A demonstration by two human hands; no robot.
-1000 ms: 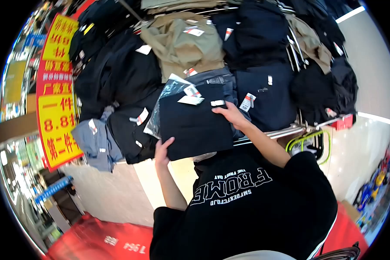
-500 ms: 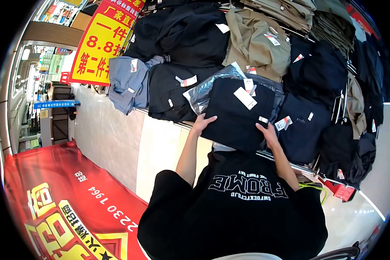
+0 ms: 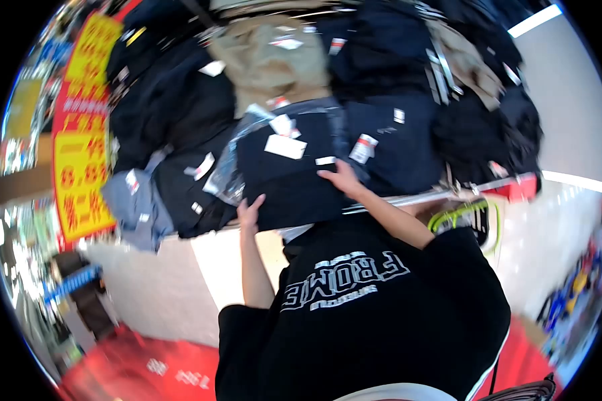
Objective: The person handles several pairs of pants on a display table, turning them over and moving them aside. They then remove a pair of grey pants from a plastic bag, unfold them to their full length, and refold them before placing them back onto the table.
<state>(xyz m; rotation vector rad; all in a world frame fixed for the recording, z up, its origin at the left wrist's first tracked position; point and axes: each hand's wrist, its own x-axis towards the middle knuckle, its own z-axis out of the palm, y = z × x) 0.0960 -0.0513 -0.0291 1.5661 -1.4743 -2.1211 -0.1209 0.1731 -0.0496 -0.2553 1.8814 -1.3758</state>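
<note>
Holding a flat, squarish, folded black cloth garment [image 3: 287,194] betw. both hands, we've got the left hand [image 3: 249,215] pinching its left edge and the right hand [image 3: 343,180] pinching its right edge, thumb on top by a small white rectangular label [image 3: 325,160]; the fingers underneath are hidden, so can't tell how far they reach. Handling, by our guess: light, soft, prob. floppy if unfolded, not fragile, tho the clear crinkly plastic wrap [image 3: 227,170] just beyond the left hand looks slippery. Best hold = opp. side edges, thumbs over, fingers under, to keep the folds flat.

Count, approx.: 1 garment in hands; 1 wrap (around or under it, can't tell); 2 white paper tags [image 3: 285,146] beyond the thumbs, plus that 1 label. Left of left hand: 1 tagged black cloth bundle [image 3: 190,190], then 1 grey-blue crumpled cloth garment [image 3: 144,210] further out. Right of right hand: 1 dark navy folded cloth garment [image 3: 405,157] w/ 2 tags. Straight beyond both: 1 khaki cloth garment [image 3: 277,70]. Far left: 1 red-and-yellow printed sign [image 3: 80,167]. Dark heaps past those run together; can't count.
</note>
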